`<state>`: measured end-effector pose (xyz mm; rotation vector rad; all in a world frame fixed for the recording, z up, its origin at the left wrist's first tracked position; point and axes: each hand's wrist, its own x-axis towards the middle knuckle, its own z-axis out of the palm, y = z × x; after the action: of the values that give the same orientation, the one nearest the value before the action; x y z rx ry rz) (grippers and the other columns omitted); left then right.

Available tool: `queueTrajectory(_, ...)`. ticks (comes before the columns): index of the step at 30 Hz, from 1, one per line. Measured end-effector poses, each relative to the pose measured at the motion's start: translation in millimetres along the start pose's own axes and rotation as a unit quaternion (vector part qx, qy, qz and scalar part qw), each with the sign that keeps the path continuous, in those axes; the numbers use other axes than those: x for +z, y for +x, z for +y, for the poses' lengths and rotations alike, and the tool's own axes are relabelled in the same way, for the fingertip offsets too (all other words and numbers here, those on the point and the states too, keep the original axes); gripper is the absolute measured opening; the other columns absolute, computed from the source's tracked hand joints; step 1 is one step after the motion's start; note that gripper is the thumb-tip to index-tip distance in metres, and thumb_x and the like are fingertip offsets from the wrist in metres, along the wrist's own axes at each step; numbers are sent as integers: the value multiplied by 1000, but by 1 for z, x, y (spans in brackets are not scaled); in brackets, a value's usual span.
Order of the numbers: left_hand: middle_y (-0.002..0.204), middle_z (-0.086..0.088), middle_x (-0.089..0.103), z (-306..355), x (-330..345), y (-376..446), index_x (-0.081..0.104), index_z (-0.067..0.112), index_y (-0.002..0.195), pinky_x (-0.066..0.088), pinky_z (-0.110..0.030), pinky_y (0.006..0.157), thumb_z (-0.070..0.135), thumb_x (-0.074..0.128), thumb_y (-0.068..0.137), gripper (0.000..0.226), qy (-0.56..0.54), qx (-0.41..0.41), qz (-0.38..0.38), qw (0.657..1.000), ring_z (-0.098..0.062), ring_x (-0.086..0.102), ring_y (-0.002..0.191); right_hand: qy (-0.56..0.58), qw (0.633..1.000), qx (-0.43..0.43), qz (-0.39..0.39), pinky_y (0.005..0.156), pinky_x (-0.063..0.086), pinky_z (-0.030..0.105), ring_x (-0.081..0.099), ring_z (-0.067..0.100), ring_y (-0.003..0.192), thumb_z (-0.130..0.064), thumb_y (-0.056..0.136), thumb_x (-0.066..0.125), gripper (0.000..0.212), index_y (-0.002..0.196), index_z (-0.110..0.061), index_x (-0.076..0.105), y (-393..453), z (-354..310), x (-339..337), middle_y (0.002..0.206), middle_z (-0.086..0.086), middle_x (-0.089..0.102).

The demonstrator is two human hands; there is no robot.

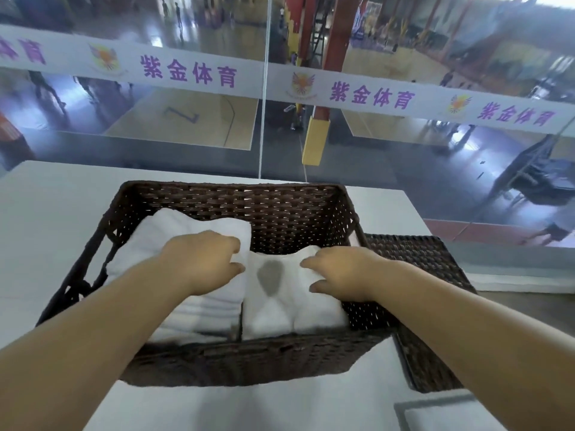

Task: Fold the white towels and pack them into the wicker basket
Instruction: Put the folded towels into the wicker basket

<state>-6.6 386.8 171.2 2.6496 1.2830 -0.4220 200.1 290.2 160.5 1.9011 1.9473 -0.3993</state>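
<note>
Both hands are seen inside the wicker basket, which is taken here as the landmark: the left hand is laid with curled fingers on the folded white towel filling the basket's left half, and the right hand is curled over the top of a second folded towel lodged in the basket's right half, near its front wall; whether that towel is actually pinched or only pressed cannot be told, since the fingertips are turned under. A grey patch is shown on the right-hand towel between the two hands, and it cannot be judged whether it is a stain or a shadow. Beside the basket's right wall a flat woven lid is lain, and near the basket's front right corner, at the frame's lower edge, a further white towel is apparently waiting. The likeliest fault is judged to be an undone fold: if the right-hand towel is pushed down unevenly, its layers could be splayed against the neighbouring towel or caught on the rough weave. If too much weight is put on the front wall, the basket could be tipped or slid across the white table
</note>
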Motion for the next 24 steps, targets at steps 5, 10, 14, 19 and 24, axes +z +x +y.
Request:
queueTrajectory(5,116,12,59,35,-19,-41,52,34,123,48,-33,83,53,44,92,37,-70,42,92,992,-10,53,93,69,989,19,127,95,45,40,51,19,120,-45,96,46,45,139,-31,41,-82,2,-15,130,-5,54)
queueTrajectory(10,96,18,62,104,-19,-84,57,39,112,48,-31,72,53,46,90,28,-118,102,155,975,-4,56,83,140,964,66,215,100,41,33,48,13,123,-50,94,45,50,141,-35,37,-161,25,12,133,-12,51)
queueTrajectory(14,91,20,62,173,-3,-106,59,40,107,49,-31,75,50,48,91,22,-151,141,156,966,-2,57,81,192,950,109,221,103,41,35,49,15,122,-50,92,49,51,140,-35,40,-209,54,69,136,-10,51)
queueTrajectory(19,89,22,58,253,56,-102,59,38,110,46,-26,73,52,47,90,27,-189,138,87,968,2,54,81,228,952,155,132,93,45,33,53,14,116,-50,93,48,49,139,-33,41,-251,99,156,131,-9,55)
queueTrajectory(24,99,16,62,315,137,-90,60,34,113,45,-26,77,49,50,91,28,-212,108,-5,971,-6,55,88,252,941,217,58,92,44,32,51,16,120,-48,94,47,48,139,-31,40,-277,146,240,132,-7,53)
